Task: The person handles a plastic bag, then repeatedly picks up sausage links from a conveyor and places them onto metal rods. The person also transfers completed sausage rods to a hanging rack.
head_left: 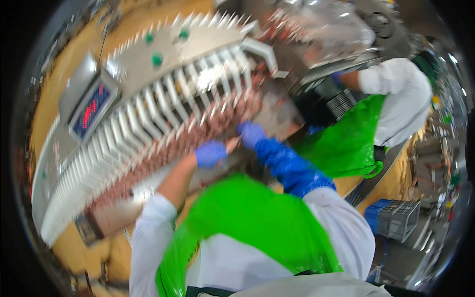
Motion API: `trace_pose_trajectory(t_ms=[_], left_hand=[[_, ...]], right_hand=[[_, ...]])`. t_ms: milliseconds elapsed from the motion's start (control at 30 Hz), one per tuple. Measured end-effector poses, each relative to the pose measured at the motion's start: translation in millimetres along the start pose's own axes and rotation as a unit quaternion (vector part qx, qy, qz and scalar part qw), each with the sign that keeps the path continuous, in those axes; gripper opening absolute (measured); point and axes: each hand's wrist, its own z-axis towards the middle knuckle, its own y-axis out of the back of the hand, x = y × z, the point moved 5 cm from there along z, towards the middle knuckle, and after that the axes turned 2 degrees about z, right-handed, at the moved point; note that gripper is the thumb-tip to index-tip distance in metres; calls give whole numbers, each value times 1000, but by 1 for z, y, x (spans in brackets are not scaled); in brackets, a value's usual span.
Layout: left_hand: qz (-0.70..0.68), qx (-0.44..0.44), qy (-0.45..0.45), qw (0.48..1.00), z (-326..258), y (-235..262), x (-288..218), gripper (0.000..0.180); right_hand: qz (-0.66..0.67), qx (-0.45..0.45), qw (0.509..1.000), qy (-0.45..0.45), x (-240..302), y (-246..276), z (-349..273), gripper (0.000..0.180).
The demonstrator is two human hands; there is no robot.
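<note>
My left hand (211,153), in a purple glove, is closed at the near edge of a long row of meat chunks (198,126). A small pinkish piece of meat (232,144) spans the short gap to my right hand (251,134). That hand is gloved in purple too, with a blue sleeve cover on the forearm, and its fingers are curled in at the piece. Motion smears both sets of fingertips. Thin pale sticks poke out of the row, beside the white slats (141,116) of a large machine.
A display box (91,111) with red digits and green knobs (157,60) are on the machine. At right, a co-worker in a green apron (341,141) stands close by. Clear plastic bags (341,29) lie at the back. A grey crate (398,220) stands at lower right.
</note>
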Motion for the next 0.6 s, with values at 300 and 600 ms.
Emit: trace_pose_trajectory(t_ms=[300,600], left_hand=[[-487,-104,-75,864,-98,15,37,34],[-710,-27,-131,692,-104,-38,48,37]], right_hand=[[-136,315,927,-151,-151,-68,-17,24],[514,-33,855,-65,0,26,-5,27]])
